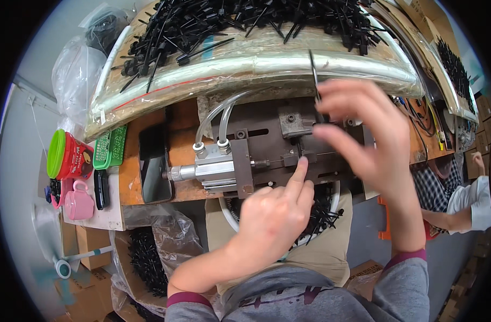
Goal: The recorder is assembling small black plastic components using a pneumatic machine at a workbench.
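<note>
My right hand (pixel 369 129) is raised over the right side of a dark metal fixture and is blurred by motion. Between its thumb and fingers is a thin black rod-shaped part (pixel 314 75), standing nearly upright with a thicker lower end. My left hand (pixel 275 214) lies at the fixture's near side. Its index finger is stretched out, its tip touching a small black block (pixel 291 160) in the middle of the fixture; the other fingers curl loosely and grip nothing visible. A silver pneumatic cylinder (pixel 215 173) with two clear tubes sits left of the block.
A sloped, plastic-wrapped tray (pixel 256 64) with a heap of black rod parts (pixel 245 21) rises behind the fixture. More parts fill a white-rimmed container (pixel 326 214) at my lap. A phone (pixel 155 163), pink mug (pixel 80 201) and green basket (pixel 110 147) stand left. Another person (pixel 460 206) sits right.
</note>
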